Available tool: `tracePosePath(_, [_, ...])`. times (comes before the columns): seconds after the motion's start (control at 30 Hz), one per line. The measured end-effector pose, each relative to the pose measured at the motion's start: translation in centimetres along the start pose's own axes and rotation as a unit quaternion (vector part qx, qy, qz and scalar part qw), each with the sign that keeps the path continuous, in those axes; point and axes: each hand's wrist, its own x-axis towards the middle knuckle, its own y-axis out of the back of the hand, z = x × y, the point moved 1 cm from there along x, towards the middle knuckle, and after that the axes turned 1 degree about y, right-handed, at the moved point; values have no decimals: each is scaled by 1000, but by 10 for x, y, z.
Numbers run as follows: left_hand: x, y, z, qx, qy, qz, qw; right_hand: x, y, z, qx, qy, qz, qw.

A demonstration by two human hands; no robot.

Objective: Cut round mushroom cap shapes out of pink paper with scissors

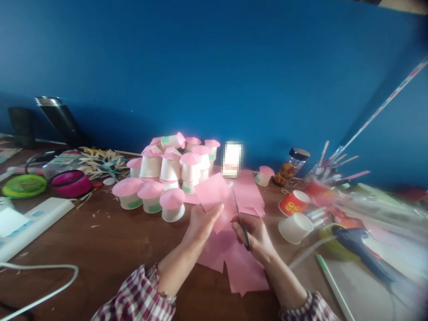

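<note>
The pink paper piece (216,191) is in front of you, raised above the table (140,249) at the centre of the work area; your left hand (205,222) is clamped on its lower edge, thumb laid along the near face. Your right hand (256,235) is closed around the handle of the scissors (245,232); the blades point up and away from you, at the right edge of the paper piece; whether they are parted or together cannot be told.

Below both hands, cut pink sheets (245,273) lie on the table, with notched near edges; further pink paper (250,189) lies behind the scissors. To the left of the paper piece, white cups with pink conical tops stand in a stacked group; three of them, including the nearest capped cup (172,207), form the front row. A single capped cup (264,177) stands apart to the right, near a dark-lidded jar (290,167).

Further right, a red cup (294,203) lies tilted just beside a white cup (296,227); a dark glue gun (363,249) rests beyond them; at far left lies a white power strip (43,218); a blue wall (214,67) closes the rear.
</note>
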Motion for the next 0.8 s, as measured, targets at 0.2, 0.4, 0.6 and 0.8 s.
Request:
tracePosePath(0.2, [1, 1, -2, -9, 14, 1, 1000, 0, 0, 1, -8, -4, 1, 1000])
tracePosePath(0.4, [1, 2, 1, -16, 15, -4, 1000, 1, 1, 4, -9, -1, 1, 1000])
tracePosePath(0.6, [3, 2, -1, -6, 13, 2, 1000, 0, 1, 2, -3, -9, -3, 1000])
tracePosePath(0.8, [5, 2, -4, -1, 11, 1, 1000, -1, 0, 1, 12, -17, 0, 1000])
